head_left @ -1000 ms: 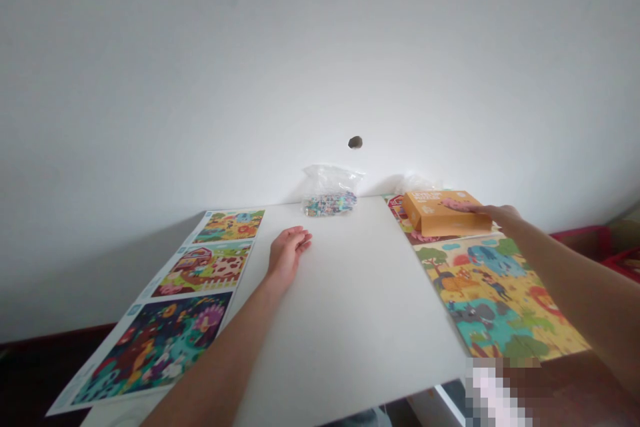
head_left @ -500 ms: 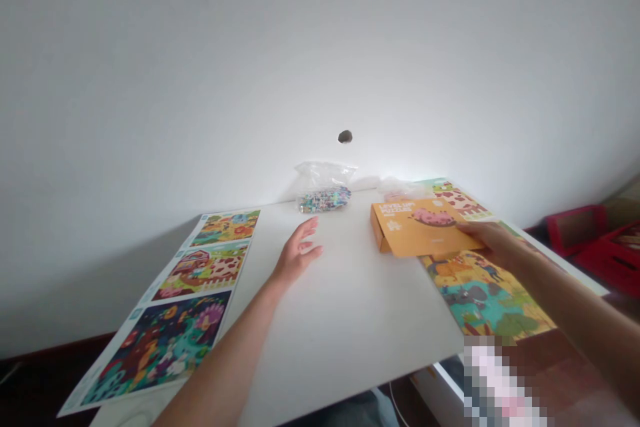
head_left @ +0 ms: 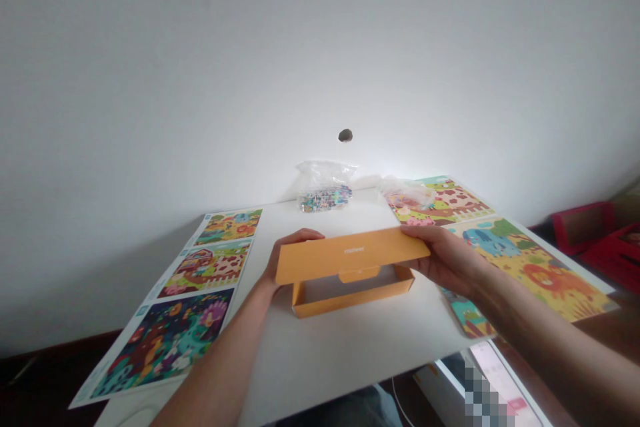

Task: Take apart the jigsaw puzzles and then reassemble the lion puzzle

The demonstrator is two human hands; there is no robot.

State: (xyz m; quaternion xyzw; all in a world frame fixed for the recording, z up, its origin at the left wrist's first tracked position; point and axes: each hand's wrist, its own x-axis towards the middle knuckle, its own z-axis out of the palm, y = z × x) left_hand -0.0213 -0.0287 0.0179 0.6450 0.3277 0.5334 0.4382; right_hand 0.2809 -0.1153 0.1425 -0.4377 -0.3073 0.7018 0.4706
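An orange cardboard box (head_left: pixel 350 273) is held in front of me over the white table (head_left: pixel 350 340), its lid flap raised toward me and its inside showing nothing. My left hand (head_left: pixel 285 257) grips the box's left end, fingers curled over the lid edge. My right hand (head_left: pixel 443 257) grips the right end, fingers wrapped round the lid's corner. Behind the box, against the wall, lies a clear plastic bag of puzzle pieces (head_left: pixel 325 190).
Three picture sheets (head_left: pixel 200 300) lie in a row along the table's left side. Finished animal puzzles (head_left: pixel 515 253) cover the right side, with a second clear bag (head_left: pixel 407 192) on them. Red crates (head_left: pixel 595 233) stand on the floor at far right. A dark hole (head_left: pixel 345 136) marks the wall.
My right hand carried the orange box from the right puzzle to the table's middle. My left hand rose from the table and took its left end. The lid now stands open.
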